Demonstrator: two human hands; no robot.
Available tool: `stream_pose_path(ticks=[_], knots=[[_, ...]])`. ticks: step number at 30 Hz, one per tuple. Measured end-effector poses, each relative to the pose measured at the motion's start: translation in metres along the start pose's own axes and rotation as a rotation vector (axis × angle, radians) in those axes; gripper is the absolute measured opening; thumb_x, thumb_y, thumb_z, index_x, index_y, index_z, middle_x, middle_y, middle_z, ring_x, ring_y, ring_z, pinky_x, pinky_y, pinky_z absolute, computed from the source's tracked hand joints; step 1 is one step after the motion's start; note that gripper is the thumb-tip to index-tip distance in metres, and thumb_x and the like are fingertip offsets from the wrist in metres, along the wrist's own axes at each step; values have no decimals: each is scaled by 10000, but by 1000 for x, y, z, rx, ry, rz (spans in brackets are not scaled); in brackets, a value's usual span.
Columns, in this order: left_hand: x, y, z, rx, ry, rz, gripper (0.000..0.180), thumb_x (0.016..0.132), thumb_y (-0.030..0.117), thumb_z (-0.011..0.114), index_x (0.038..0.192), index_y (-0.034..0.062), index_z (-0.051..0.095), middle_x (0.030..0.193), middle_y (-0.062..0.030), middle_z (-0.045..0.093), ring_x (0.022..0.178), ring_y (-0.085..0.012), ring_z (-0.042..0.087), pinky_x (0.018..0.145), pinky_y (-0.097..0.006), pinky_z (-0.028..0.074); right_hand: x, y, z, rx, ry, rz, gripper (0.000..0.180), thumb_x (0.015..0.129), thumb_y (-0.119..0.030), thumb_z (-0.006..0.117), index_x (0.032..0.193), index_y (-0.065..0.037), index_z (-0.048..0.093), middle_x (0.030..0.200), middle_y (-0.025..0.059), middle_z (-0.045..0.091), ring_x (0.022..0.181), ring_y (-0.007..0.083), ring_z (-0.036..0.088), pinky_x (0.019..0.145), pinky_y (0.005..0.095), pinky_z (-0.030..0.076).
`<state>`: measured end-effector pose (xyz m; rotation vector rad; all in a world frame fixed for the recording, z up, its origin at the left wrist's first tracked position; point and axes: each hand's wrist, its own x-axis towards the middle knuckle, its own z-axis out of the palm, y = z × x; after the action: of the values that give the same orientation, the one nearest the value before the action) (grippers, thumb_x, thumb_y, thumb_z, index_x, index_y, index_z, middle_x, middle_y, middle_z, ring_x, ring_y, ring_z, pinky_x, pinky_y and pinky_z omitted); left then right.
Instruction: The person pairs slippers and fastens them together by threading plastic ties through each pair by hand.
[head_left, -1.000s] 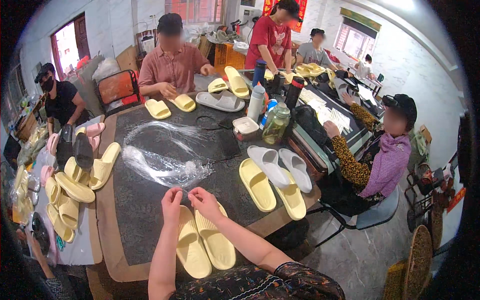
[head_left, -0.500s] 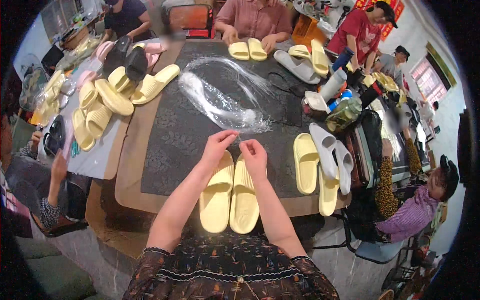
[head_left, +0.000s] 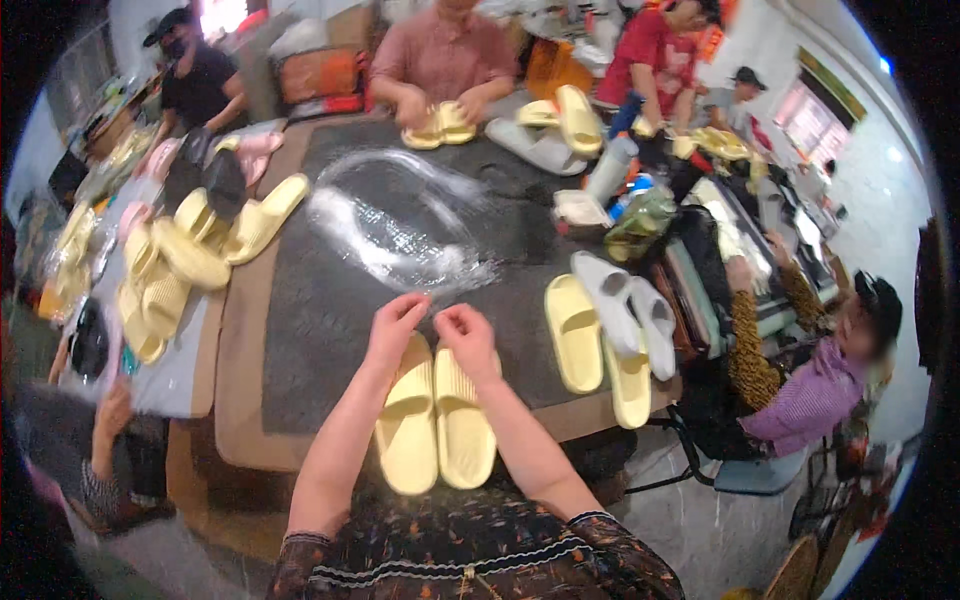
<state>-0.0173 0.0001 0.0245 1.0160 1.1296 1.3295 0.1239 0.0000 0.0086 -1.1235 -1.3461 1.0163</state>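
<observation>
A pair of yellow slippers [head_left: 408, 445] lies side by side at the table's near edge, heels toward me. Over their toe ends, my left hand [head_left: 398, 325] is closed in a pinch, thumb against fingertips. My right hand [head_left: 466, 335] is pinched the same way just beside it, with a small gap between the two. Whatever sits in the fingertips is too small and blurred to make out. Just beyond my hands, a loop of thin clear plastic strands [head_left: 365, 245] is spread on the dark mat [head_left: 310, 355].
Yellow slippers [head_left: 574, 345] and grey slippers [head_left: 652, 325] stand to my right, near bottles [head_left: 640, 222] and a stack of cases. More yellow slippers [head_left: 190, 255] are piled on the left table. Across from me a person [head_left: 445, 60] handles yellow slippers; other people sit or stand around.
The whole view has shifted, so the table and its things appear further left. My hands stay pinched above the slippers' toe ends. The person opposite has brought the slippers closer together.
</observation>
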Motion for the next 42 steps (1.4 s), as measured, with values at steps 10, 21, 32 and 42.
stream_pose_path(ticks=[10, 21, 32, 42], knots=[[6, -16, -18, 0, -10, 17, 176, 862, 109, 612, 1009, 29, 663, 883, 26, 629, 762, -50, 528, 646, -199, 403, -6, -2, 4, -171, 8, -82, 154, 838, -175, 668, 867, -29, 632, 697, -4, 572, 626, 69, 528, 598, 230, 447], [12, -18, -19, 1, -35, 26, 159, 867, 133, 621, 992, 45, 664, 852, 55, 614, 713, -27, 493, 622, -188, 382, 0, -5, 4, -193, -2, -74, 171, 828, -197, 673, 876, -37, 642, 713, 20, 611, 635, 89, 546, 611, 251, 461], [4, -9, -14, -69, -105, -34, 123, 867, 90, 618, 968, 33, 658, 753, 43, 582, 647, -42, 487, 580, -200, 389, 0, 7, 8, -4, 0, -46, 103, 864, -120, 632, 863, -22, 597, 714, -30, 568, 618, 36, 514, 549, 204, 434], [3, -7, -4, -5, -158, -54, 132, 877, 114, 620, 962, 17, 651, 782, 19, 613, 666, -58, 536, 595, -208, 435, -2, 8, 7, 129, 1, -32, 81, 865, -108, 626, 853, -32, 598, 717, -48, 557, 633, 20, 501, 554, 188, 416]])
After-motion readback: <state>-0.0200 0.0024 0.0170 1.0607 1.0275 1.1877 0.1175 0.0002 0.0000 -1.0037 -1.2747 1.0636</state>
